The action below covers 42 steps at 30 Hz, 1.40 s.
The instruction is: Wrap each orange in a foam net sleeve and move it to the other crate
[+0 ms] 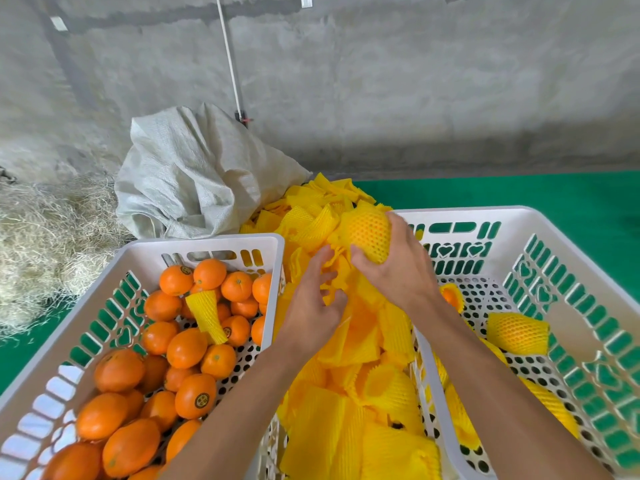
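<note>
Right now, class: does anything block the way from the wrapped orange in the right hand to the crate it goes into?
Nothing visible does. The right hand holds the wrapped orange just beside the right crate, whose top is open.

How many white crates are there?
2. The left crate holds bare oranges and one stray foam net sleeve. The right crate holds wrapped oranges. No others show; one could hide outside the view.
</note>
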Tool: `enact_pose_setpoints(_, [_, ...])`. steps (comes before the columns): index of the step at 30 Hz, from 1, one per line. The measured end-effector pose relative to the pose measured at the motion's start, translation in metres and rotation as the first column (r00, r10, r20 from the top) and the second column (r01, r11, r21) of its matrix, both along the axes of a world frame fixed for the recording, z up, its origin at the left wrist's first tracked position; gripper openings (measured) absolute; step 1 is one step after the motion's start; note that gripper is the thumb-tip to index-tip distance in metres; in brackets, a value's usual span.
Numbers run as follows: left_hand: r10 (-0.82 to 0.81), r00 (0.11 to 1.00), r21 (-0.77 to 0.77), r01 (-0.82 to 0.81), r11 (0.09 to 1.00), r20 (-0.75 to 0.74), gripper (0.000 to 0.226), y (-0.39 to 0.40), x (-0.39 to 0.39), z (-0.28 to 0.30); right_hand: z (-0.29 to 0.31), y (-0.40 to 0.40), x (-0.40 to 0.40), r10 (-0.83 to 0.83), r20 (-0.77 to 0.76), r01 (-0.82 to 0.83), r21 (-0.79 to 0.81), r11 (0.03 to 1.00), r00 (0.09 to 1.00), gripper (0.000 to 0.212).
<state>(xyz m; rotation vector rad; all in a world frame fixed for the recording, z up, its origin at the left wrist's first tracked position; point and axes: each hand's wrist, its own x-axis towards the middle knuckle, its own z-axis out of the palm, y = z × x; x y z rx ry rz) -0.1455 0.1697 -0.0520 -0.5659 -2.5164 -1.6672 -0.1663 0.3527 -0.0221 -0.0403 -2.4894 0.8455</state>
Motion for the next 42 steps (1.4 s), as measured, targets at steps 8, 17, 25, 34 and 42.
enact_pose_setpoints(8, [0.016, 0.992, -0.290, 0.021, 0.957, 0.124, 0.048, -0.005, -0.004, -0.012, -0.038, 0.060, -0.008, -0.403, 0.099, 0.389, 0.136, 0.911, 0.910, 0.080])
enact_pose_setpoints(17, [0.001, 0.926, -0.428, 0.173, 0.887, 0.378, 0.060, -0.003, -0.005, -0.010, -0.088, 0.061, -0.010, -0.343, 0.498, 0.160, 0.375, 0.913, 0.797, 0.078])
enact_pose_setpoints(25, [0.211, 0.977, -0.110, -0.206, 0.972, 0.036, 0.044, -0.003, -0.009, 0.004, -0.034, 0.052, -0.013, -0.313, 0.180, 0.224, 0.389, 0.894, 0.933, 0.049])
enact_pose_setpoints(34, [0.271, 0.962, 0.218, -0.269, 0.938, 0.023, 0.040, 0.003, -0.007, 0.012, 0.011, -0.018, 0.009, 0.291, -0.281, -0.193, 0.331, 0.924, 0.914, 0.025])
enact_pose_setpoints(42, [0.160, 0.986, 0.237, -0.147, 0.960, -0.039, 0.031, 0.001, -0.007, 0.014, -0.001, -0.052, 0.014, 0.200, -0.077, -0.213, -0.238, 0.947, 0.977, 0.039])
